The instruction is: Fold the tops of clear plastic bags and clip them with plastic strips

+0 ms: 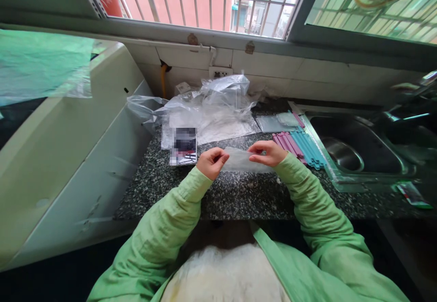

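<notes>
Presently, a small clear bag (241,160) is held taut just above the counter (239,193) at the centre of the frame. Its left end is pinched by the left hand (211,162), whose fingers are curled together on the film; its right end is clamped between thumb and fingertips of the right hand (268,153). The step in hand is judged to be the handling of the bag's mouth, either a parting or a pressing shut; which of the two cannot be told. A firm grip on both edges would be called for, since the film looks thin and slippery.

At the far left, a pale appliance (68,156) is noted, with a green sheet (37,65) over it. Left of centre, a printed card (183,147) lies flat on the counter. Behind it, a heap of crumpled plastic (211,106) is piled against the wall. Right of centre, a flat bag (276,122) and a row of pink and blue strips (300,145) are laid beside the right hand, near but apart from it. At the right, a steel sink (355,152) is set into the counter. Nothing is seen between the hands and the bag.
</notes>
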`<state>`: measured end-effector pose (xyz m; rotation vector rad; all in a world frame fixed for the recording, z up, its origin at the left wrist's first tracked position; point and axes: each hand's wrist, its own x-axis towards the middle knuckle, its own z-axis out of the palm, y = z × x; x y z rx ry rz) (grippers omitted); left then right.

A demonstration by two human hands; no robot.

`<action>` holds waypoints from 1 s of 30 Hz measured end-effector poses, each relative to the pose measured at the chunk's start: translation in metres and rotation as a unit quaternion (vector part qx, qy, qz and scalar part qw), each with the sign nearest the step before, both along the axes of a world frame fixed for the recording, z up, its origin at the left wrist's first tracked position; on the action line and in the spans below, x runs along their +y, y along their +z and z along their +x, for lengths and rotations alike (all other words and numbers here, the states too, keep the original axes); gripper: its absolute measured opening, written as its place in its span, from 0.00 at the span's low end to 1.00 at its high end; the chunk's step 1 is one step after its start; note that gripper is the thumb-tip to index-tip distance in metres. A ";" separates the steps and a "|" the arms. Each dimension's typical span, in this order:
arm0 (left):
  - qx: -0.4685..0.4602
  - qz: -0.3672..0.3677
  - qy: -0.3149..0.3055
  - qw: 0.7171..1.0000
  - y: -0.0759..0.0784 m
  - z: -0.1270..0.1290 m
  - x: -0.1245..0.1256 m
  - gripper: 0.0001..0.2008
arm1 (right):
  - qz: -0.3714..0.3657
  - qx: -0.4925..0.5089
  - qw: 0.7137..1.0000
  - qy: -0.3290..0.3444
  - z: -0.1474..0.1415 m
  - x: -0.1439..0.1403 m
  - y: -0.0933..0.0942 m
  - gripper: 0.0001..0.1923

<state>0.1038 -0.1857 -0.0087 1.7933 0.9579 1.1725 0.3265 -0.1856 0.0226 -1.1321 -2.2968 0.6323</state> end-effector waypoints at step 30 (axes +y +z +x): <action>0.028 0.026 0.002 0.999 -0.005 0.004 -0.001 0.13 | 0.002 -0.025 0.999 0.022 0.014 0.001 -0.007 0.21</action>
